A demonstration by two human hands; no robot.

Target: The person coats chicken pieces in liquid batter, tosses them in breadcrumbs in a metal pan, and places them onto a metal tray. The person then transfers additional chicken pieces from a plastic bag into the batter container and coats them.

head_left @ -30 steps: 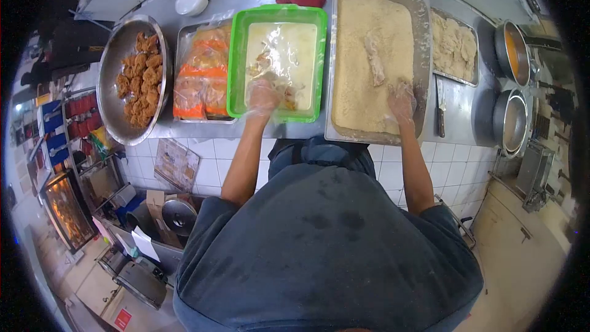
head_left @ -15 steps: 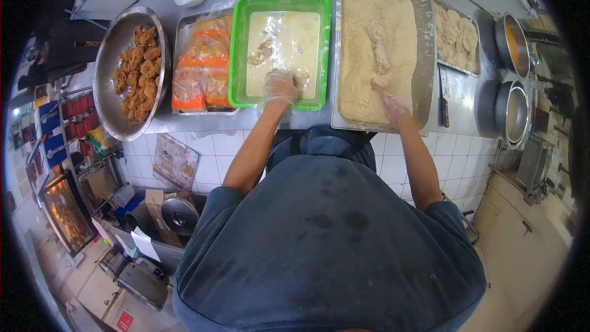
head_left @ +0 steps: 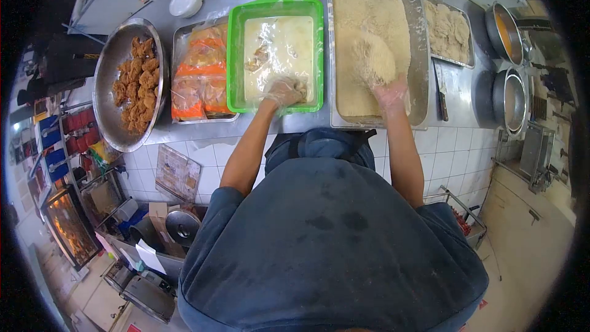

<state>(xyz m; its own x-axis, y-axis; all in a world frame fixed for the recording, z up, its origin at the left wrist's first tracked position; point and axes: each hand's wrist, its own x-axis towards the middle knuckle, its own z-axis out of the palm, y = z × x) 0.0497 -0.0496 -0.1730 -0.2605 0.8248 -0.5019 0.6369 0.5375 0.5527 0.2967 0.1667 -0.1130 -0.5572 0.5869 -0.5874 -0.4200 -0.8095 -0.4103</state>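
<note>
White tiles [head_left: 439, 163] below a shiny tabletop [head_left: 472, 95]

Through the head camera I look down at a row of food. On the near side of the green tub [head_left: 232, 55], the left hand [head_left: 284, 92], in a clear glove, dips into milky liquid [head_left: 279, 34]. Its fingers are bent, but I cannot tell if they are clamped on anything. Bits of food [head_left: 257, 58] poke up from the liquid, past that hand. The right hand [head_left: 390, 92] is in the big metal pan [head_left: 420, 55], at the flour [head_left: 369, 3]. Flour hides its fingers, so I cannot tell if they are apart or together. Just left of the tub I see food bags [head_left: 203, 71], then a metal bowl [head_left: 104, 95] of brown fried pieces [head_left: 136, 86]. Right of the pan, a knife [head_left: 442, 98] lies near a small tray [head_left: 471, 43] of clumpy flour [head_left: 447, 34].
</note>
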